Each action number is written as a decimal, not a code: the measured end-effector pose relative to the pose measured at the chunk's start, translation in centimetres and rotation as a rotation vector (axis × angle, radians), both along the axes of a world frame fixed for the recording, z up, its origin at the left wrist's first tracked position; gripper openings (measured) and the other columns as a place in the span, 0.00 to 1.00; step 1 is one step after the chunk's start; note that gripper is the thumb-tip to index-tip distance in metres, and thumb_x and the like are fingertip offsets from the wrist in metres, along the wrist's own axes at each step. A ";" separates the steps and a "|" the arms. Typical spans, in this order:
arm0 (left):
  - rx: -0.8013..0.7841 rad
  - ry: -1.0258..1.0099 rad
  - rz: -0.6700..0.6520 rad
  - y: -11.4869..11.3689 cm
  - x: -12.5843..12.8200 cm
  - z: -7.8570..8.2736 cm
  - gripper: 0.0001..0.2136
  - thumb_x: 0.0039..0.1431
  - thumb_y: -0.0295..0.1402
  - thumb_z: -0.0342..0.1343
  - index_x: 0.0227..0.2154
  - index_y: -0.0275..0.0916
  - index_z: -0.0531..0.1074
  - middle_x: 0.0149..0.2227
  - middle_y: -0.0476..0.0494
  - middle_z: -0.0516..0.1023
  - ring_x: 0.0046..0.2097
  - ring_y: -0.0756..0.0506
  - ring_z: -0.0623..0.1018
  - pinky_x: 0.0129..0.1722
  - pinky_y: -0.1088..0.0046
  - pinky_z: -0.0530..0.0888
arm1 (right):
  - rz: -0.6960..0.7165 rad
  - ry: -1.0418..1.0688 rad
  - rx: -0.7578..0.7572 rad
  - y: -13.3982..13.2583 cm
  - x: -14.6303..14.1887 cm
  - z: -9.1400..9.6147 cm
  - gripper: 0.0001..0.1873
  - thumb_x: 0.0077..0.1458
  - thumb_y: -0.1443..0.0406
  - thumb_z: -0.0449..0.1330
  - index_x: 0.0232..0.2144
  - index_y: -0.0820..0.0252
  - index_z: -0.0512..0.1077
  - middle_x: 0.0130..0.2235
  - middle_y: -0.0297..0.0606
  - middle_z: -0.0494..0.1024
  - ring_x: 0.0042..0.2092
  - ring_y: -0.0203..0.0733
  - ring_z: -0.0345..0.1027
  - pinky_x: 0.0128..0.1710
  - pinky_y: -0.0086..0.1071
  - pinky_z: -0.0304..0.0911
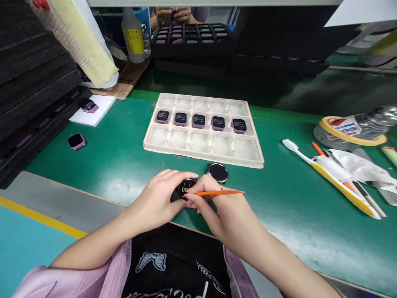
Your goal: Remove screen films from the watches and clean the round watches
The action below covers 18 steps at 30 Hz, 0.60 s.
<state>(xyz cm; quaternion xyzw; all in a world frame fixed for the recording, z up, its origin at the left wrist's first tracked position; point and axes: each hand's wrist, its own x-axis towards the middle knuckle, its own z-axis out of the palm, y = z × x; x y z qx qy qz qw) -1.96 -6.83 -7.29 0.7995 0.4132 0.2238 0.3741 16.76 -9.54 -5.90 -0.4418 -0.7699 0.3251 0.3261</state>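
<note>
Above a green bench (124, 145) by stacked black trays (27, 82), left fingers (180, 177) clamp a watch (184, 188), right fingers (203, 183) an orange stick (228, 192)

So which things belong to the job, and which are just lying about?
In the job:
lit round watch, in the left hand
orange stick, in the right hand

Seemingly just lying about:
toothbrush
yellow-labelled bottle
tray with square watches

Head-worn view, forward and down

Orange stick (229, 192) at round black watch (185, 188)
</note>
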 end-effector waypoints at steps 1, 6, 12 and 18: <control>0.001 0.000 0.004 0.0 0.0 0.0 0.18 0.61 0.26 0.60 0.52 0.43 0.69 0.50 0.47 0.79 0.50 0.43 0.75 0.50 0.64 0.71 | 0.001 0.002 0.003 0.0 0.0 0.0 0.10 0.66 0.70 0.52 0.31 0.56 0.65 0.29 0.33 0.73 0.29 0.35 0.71 0.29 0.28 0.66; 0.003 0.006 0.008 0.0 0.1 -0.1 0.22 0.57 0.26 0.64 0.53 0.44 0.69 0.52 0.47 0.78 0.50 0.42 0.74 0.50 0.63 0.71 | 0.014 -0.033 -0.008 -0.1 0.2 0.0 0.11 0.66 0.70 0.51 0.30 0.56 0.67 0.29 0.33 0.72 0.28 0.35 0.70 0.29 0.28 0.65; -0.018 0.000 0.026 0.0 0.1 0.0 0.19 0.58 0.27 0.63 0.52 0.43 0.70 0.49 0.46 0.79 0.48 0.43 0.74 0.49 0.63 0.71 | 0.019 -0.047 0.016 -0.1 0.1 0.0 0.11 0.66 0.71 0.51 0.30 0.56 0.66 0.29 0.33 0.73 0.30 0.36 0.71 0.31 0.29 0.65; -0.012 0.006 0.038 0.0 0.1 0.2 0.17 0.59 0.28 0.63 0.51 0.43 0.71 0.46 0.47 0.79 0.46 0.42 0.74 0.47 0.64 0.71 | -0.001 -0.059 -0.010 0.0 0.0 0.0 0.11 0.65 0.70 0.52 0.29 0.57 0.66 0.29 0.34 0.75 0.30 0.38 0.72 0.32 0.30 0.66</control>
